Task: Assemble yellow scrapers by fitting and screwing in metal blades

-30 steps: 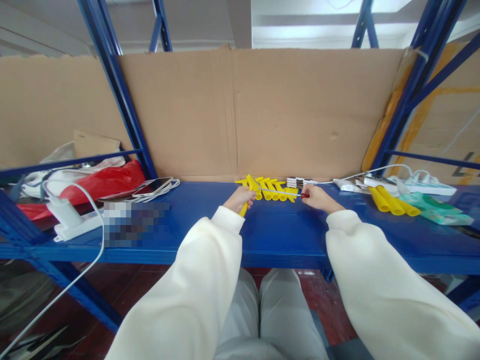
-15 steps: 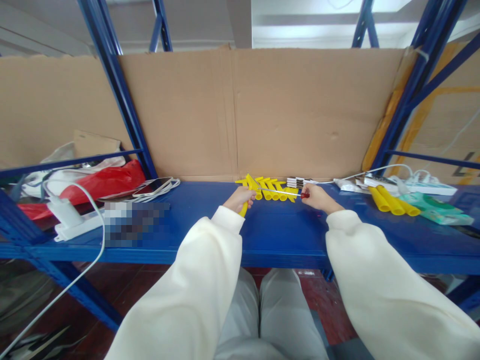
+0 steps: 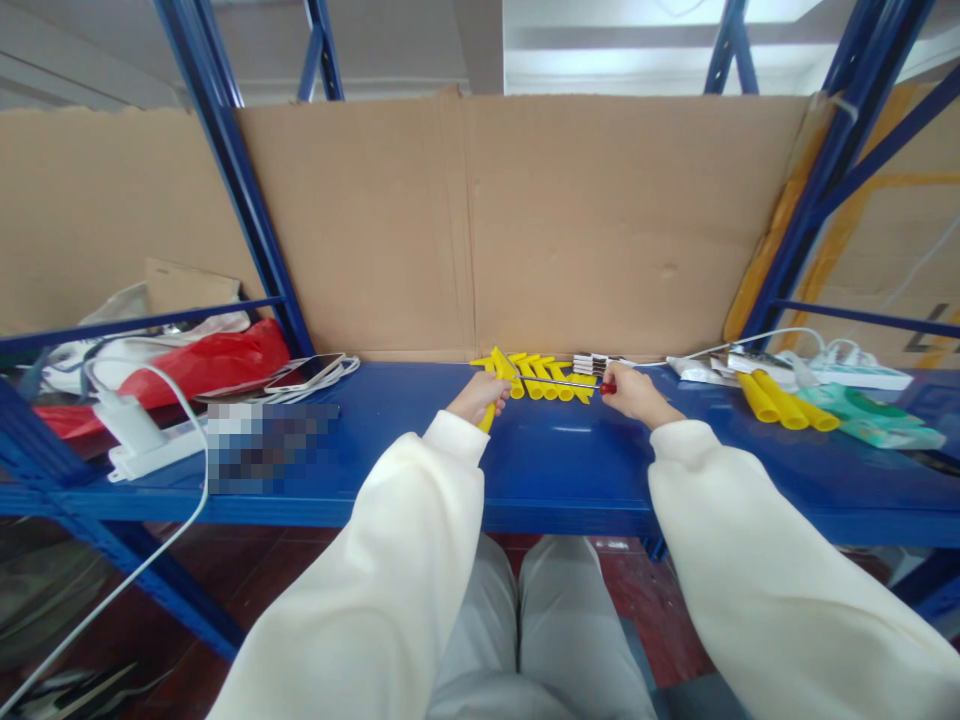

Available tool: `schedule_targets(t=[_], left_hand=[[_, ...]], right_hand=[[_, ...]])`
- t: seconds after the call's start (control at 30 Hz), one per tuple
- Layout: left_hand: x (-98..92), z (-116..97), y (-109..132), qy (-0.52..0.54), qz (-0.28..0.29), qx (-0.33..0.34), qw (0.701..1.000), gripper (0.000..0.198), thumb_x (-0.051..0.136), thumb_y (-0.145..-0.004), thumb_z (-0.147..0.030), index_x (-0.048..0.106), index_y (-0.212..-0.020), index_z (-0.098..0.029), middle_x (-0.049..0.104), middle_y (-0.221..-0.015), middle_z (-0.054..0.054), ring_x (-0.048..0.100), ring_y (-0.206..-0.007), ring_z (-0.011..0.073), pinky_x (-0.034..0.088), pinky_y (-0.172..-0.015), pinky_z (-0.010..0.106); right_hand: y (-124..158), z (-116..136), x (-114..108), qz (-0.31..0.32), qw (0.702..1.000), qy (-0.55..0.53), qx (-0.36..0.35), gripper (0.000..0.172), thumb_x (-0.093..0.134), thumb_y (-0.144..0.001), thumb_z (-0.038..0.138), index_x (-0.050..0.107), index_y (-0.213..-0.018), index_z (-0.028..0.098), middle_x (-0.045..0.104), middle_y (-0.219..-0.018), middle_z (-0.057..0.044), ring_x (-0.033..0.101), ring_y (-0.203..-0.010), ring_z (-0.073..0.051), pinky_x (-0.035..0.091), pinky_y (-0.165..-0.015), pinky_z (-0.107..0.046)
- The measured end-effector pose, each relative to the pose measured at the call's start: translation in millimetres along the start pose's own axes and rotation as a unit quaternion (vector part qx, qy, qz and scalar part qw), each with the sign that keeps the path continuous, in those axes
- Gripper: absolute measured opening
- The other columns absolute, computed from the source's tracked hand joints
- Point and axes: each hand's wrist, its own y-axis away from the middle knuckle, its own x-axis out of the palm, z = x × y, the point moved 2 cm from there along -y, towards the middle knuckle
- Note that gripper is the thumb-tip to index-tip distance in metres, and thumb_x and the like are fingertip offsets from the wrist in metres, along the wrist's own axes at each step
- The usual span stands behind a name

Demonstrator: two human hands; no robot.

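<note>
My left hand (image 3: 480, 396) is closed around a yellow piece (image 3: 487, 417), whose end sticks out below the fingers. In my right hand (image 3: 631, 393) is the red handle of a screwdriver (image 3: 555, 381). Its thin metal shaft points left, and its tip is near my left hand; whether it touches the yellow piece is too small to tell. Just behind the shaft, several yellow tube-shaped parts (image 3: 541, 391) lie in a row on the blue shelf (image 3: 420, 440).
Small white and black items (image 3: 592, 365) lie behind the yellow row. Yellow tubes (image 3: 784, 402) and a green packet (image 3: 874, 418) are at the right. A phone (image 3: 304, 373), cables, a red bag (image 3: 210, 365) and a white power strip (image 3: 157, 445) are at the left. Cardboard (image 3: 600, 220) stands behind.
The screwdriver's shaft looks slightly more level, and my right hand has shifted very slightly up. My left hand keeps its hold in the same place.
</note>
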Motion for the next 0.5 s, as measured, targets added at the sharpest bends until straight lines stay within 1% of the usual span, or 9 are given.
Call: schedule_targets(t=[0.23, 0.4, 0.5], left_hand=[[0.0, -0.1, 0.4, -0.033, -0.028, 0.009, 0.999, 0.019, 0.054, -0.081, 0.004, 0.056, -0.076, -0.014, 0.04, -0.044, -0.01, 0.034, -0.034, 0.0047, 0.025, -0.039, 0.018], [-1.0, 0.0, -0.3, -0.062, -0.054, 0.021, 0.996, 0.018, 0.054, -0.08, 0.004, 0.06, -0.08, -0.013, 0.04, -0.043, -0.009, 0.035, -0.035, 0.0058, 0.025, -0.04, 0.019], [-1.6, 0.1, -0.4, -0.08, -0.065, 0.022, 0.994, 0.018, 0.055, -0.08, 0.004, 0.06, -0.077, -0.014, 0.04, -0.043, -0.009, 0.036, -0.036, 0.0064, 0.026, -0.041, 0.019]], right_hand=[[0.2, 3.7, -0.4, 0.005, 1.0, -0.017, -0.009, 0.015, 0.062, -0.068, 0.013, 0.056, -0.077, 0.023, 0.07, -0.08, -0.004, 0.064, -0.074, -0.02, 0.045, -0.067, -0.028], [-0.3, 4.2, 0.6, 0.012, 0.997, -0.059, -0.055, 0.008, 0.062, -0.071, 0.015, 0.06, -0.075, 0.022, 0.071, -0.08, -0.005, 0.065, -0.074, -0.019, 0.048, -0.069, -0.027], [1.2, 5.3, -0.4, 0.019, 0.994, -0.07, -0.077, 0.005, 0.061, -0.075, 0.017, 0.064, -0.077, 0.02, 0.073, -0.082, -0.006, 0.067, -0.074, -0.02, 0.05, -0.071, -0.028]])
